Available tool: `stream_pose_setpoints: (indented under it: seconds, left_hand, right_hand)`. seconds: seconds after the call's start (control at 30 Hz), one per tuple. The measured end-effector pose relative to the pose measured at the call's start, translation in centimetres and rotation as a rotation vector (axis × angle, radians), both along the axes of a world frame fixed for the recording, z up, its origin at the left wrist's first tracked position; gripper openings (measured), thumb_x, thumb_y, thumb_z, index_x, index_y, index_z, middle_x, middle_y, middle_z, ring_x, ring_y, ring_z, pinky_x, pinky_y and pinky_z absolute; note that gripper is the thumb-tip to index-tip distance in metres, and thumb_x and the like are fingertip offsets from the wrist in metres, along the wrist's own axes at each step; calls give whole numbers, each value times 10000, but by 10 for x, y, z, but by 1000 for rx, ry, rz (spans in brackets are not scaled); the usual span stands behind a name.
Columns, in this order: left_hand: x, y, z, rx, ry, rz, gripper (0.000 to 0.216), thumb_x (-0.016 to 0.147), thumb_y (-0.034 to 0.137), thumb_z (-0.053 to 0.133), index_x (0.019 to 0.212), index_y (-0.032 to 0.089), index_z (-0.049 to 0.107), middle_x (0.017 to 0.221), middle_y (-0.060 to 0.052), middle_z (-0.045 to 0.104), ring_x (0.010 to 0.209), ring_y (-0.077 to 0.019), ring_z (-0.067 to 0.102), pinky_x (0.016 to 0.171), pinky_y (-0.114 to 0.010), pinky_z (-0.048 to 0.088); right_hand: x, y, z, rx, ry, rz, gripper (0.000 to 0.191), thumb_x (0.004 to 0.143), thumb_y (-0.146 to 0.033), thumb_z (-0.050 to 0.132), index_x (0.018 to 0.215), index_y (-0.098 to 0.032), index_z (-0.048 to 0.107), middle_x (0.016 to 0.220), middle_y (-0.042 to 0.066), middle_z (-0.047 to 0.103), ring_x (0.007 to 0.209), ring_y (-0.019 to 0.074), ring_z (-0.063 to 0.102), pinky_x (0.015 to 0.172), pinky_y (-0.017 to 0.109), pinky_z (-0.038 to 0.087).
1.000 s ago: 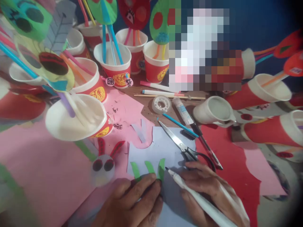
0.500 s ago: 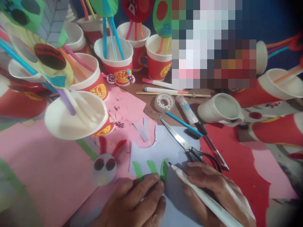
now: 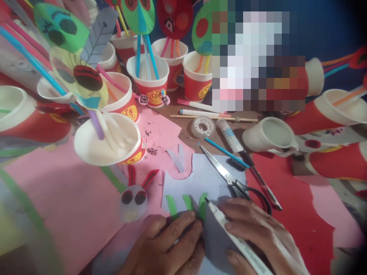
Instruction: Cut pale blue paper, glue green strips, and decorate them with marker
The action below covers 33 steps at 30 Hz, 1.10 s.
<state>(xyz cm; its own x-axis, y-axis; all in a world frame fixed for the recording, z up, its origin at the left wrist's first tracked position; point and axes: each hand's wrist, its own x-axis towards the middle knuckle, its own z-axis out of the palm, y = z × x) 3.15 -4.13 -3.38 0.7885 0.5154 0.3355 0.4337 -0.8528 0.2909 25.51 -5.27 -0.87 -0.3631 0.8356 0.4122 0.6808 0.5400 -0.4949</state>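
Note:
My right hand [image 3: 260, 229] is closed round a white marker [image 3: 241, 242], its dark tip touching or just above the top of the rightmost green paper strip [image 3: 203, 204]. My left hand [image 3: 172, 242] lies with its fingers flat on the pale blue paper [image 3: 180, 183], its fingertips pressing over the lower ends of the green strips. Another green strip [image 3: 187, 202] and the leftmost green strip [image 3: 171, 206] poke out above those fingers. Beyond my right hand lie black-handled scissors [image 3: 226, 172], slightly open. A grey paper circle with dark red eyes and red antennae [image 3: 133, 202] sits left of my hands.
Red and white paper cups [image 3: 147, 82] with straws and paper faces stand at the back and left. A tape roll [image 3: 203, 127], glue stick [image 3: 228, 133], blue straw [image 3: 226, 152] and white cup [image 3: 268, 133] lie beyond the scissors. Red paper [image 3: 301, 214] spreads right.
The whole view has shifted, so things appear slightly further right and lower. The marker tip remains at the rightmost green strip, and both hands keep nearly the same pose.

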Motion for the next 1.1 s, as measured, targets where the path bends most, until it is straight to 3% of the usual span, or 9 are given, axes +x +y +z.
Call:
stream_pose_setpoints:
  seconds: [0.2,0.33,0.47,0.53,0.63,0.73,1.0,1.1]
  left_hand:
    - [0,1,3,-21,-19,-1,261,961,226,430,875,255,675,1089,57,682,1146,-160,523,735,-319,383]
    - [-1,0,6,-51,33,-27,204,944,260,468,975,248,669,1149,32,663,1163,-183,521,762,-328,406]
    - [-1,0,7,-75,70,-41,169,920,273,511,981,241,665,1150,35,661,1132,-168,540,732,-307,420]
    - [-1,0,7,-92,87,-35,175,921,267,498,965,237,665,1110,48,675,1134,-158,536,731,-300,422]
    - [0,1,9,-104,75,-8,185,922,244,486,972,238,664,1072,63,685,1141,-152,529,735,-301,420]
    - [1,1,10,-99,57,10,185,927,231,485,943,234,669,1070,65,685,1132,-164,534,732,-316,421]
    - [1,-1,-2,3,-11,48,271,975,260,394,1008,234,662,1096,23,665,1122,-147,531,745,-268,455]
    - [-1,-1,-2,19,-20,45,280,975,259,385,989,240,665,1124,18,654,1111,-165,540,787,-271,464]
  right_hand:
    - [-3,-2,-1,30,-61,80,81,885,-182,488,950,-168,533,871,92,738,978,164,678,945,301,520]
    - [1,-1,-4,8,-66,164,148,900,-236,513,1029,-165,524,980,103,742,1053,188,650,998,340,480]
    - [2,4,-6,17,-98,223,180,925,-283,493,1061,-183,557,977,34,753,1033,146,659,1117,350,321]
    - [0,3,-8,37,-142,219,208,928,-344,500,1042,-190,581,1027,32,739,1124,157,607,1147,393,246]
    - [-1,0,-11,35,-199,235,233,904,-372,542,1038,-188,594,1171,48,680,1290,211,452,1148,496,199]
    - [-3,-2,-11,-19,-249,244,245,908,-333,533,1090,-180,594,1256,45,629,1345,225,368,1149,520,179]
    - [-10,-2,-22,46,-193,180,226,887,-237,539,1086,-150,604,1277,17,615,1308,267,417,1150,525,130]
    - [-12,-4,-32,65,-140,128,211,923,-293,513,1059,-163,608,1267,12,622,1292,267,436,1134,545,148]
